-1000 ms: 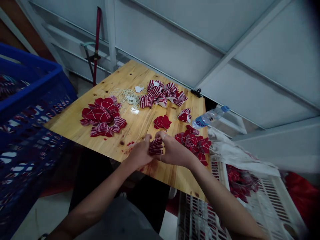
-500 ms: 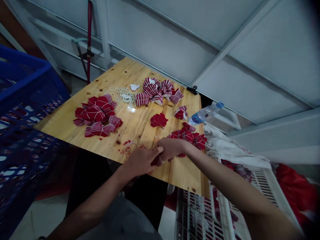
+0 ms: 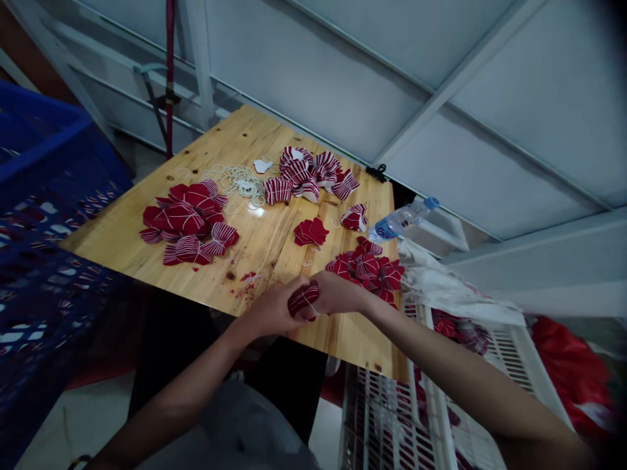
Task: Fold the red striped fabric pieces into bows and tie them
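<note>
My left hand (image 3: 268, 309) and my right hand (image 3: 337, 295) meet over the near edge of the wooden table (image 3: 147, 245). Between them they grip a small stack of red-and-white striped pieces (image 3: 302, 298) with a white rubber band across it. Both hands have their fingers closed on this stack. A pile of similar banded red bundles (image 3: 368, 269) lies just beyond my right hand. Loose red pieces (image 3: 311, 232) sit a little farther out.
More red bundles (image 3: 189, 222) lie at the table's left, striped ones (image 3: 308, 175) at the back, with loose rubber bands (image 3: 241, 181) between. A water bottle (image 3: 402, 220) and white cloth (image 3: 445, 287) sit at the right. A blue crate (image 3: 44, 215) stands left, a white crate (image 3: 426, 405) lower right.
The stack has turned between my hands and its striped face with the band across it shows again. The view has shifted slightly; both hands stay at the table's near edge.
</note>
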{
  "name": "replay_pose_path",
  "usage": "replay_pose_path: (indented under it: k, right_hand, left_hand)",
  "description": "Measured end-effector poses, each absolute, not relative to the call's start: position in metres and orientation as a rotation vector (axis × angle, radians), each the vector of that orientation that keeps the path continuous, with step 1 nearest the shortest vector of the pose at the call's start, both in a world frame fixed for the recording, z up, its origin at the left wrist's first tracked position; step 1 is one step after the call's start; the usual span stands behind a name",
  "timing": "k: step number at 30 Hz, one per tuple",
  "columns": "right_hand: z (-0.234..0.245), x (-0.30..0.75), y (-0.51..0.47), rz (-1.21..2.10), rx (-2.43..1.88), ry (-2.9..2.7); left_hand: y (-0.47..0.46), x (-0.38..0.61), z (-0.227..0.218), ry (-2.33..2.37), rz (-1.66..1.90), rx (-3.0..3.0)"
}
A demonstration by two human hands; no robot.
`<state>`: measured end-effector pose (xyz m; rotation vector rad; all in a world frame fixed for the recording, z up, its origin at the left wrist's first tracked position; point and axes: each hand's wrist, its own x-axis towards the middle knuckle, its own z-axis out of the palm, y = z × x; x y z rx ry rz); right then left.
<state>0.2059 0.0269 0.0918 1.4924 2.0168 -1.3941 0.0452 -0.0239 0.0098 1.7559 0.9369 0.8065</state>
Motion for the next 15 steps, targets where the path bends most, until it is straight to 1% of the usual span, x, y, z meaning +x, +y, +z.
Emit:
replay_pose_path:
  k: [2, 5, 7, 9, 10, 12, 15]
  right_hand:
    - [0.087, 0.208, 0.026, -1.464, 1.548, 1.99]
    - [0.083, 0.215, 0.026, -1.678, 1.638, 2.04]
    - [0.084, 0.221, 0.022, -1.824, 1.661, 2.146]
    - [0.092, 0.229, 0.014, -1.848, 1.706, 2.356]
    - [0.098, 0.234, 0.009, -1.803, 1.723, 2.503]
    - [0.113, 0.241, -0.002, -1.599, 1.627, 2.84]
    - [0.138, 0.247, -0.016, -1.211, 1.199, 3.111]
  left_hand:
    - [-0.024, 0.049, 0.006, 0.956, 0.847, 1.67]
    - [-0.022, 0.055, 0.002, 0.991, 0.945, 1.427]
    - [-0.02, 0.056, 0.0, 1.016, 1.006, 1.226]
    - [-0.017, 0.056, -0.002, 1.04, 1.026, 1.017]
    - [-0.015, 0.055, -0.003, 1.043, 1.031, 0.925]
    - [-0.011, 0.054, -0.002, 1.02, 1.045, 0.795]
    - [-0.009, 0.054, 0.003, 0.912, 1.029, 0.739]
